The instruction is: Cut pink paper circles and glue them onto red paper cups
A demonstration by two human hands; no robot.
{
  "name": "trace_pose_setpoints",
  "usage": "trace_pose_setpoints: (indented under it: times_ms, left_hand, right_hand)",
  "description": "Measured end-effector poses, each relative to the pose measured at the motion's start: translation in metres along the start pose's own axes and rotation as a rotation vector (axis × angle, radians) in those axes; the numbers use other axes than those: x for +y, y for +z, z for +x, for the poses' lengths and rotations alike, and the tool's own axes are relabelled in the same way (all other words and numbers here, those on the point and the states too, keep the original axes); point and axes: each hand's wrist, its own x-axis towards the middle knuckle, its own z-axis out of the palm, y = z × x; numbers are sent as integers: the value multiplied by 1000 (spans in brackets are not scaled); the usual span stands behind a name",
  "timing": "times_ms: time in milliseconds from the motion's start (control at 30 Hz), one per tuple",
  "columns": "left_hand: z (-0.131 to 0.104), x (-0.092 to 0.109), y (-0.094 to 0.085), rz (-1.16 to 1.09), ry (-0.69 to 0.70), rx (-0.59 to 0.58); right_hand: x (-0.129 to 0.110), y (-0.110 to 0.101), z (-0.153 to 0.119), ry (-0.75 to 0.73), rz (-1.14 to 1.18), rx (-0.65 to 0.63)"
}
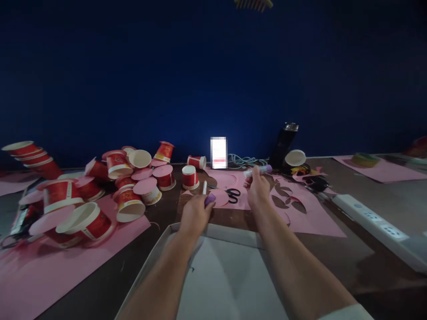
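Observation:
My left hand (pixel 194 216) is closed on a small white and purple item (pixel 210 199), partly hidden by the fingers. To its right, my right hand (pixel 259 189) grips a glue stick (pixel 267 169) with a purple end. Between the hands, black-handled scissors (pixel 233 195) lie by a pink paper circle (pixel 219 198). The nearest upright red cup (pixel 190 178) stands beyond my left hand, with another cup (pixel 197 162) on its side behind it.
Several red cups with pink discs (pixel 130 204) crowd the left. An open grey box (pixel 230 235) lies under my forearms. Cut pink paper (pixel 313 218), a black bottle (pixel 283 142) and a white power strip (pixel 373 222) are on the right. A bright, pixelated screen (pixel 219 151) stands at the back.

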Motion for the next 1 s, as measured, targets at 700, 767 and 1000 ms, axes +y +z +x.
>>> trace_pose_setpoints:
  times_ms: [700, 767, 1000]
  left_hand:
    - [12, -15, 2, 330, 241, 21]
    - [16, -14, 12, 302, 311, -103]
    - [15, -17, 18, 255, 365, -186]
  right_hand:
    - [-2, -6, -8, 26, -582, -277]
    - [-6, -7, -9, -96, -671, -220]
    - [-10, -8, -10, 19, -605, -306]
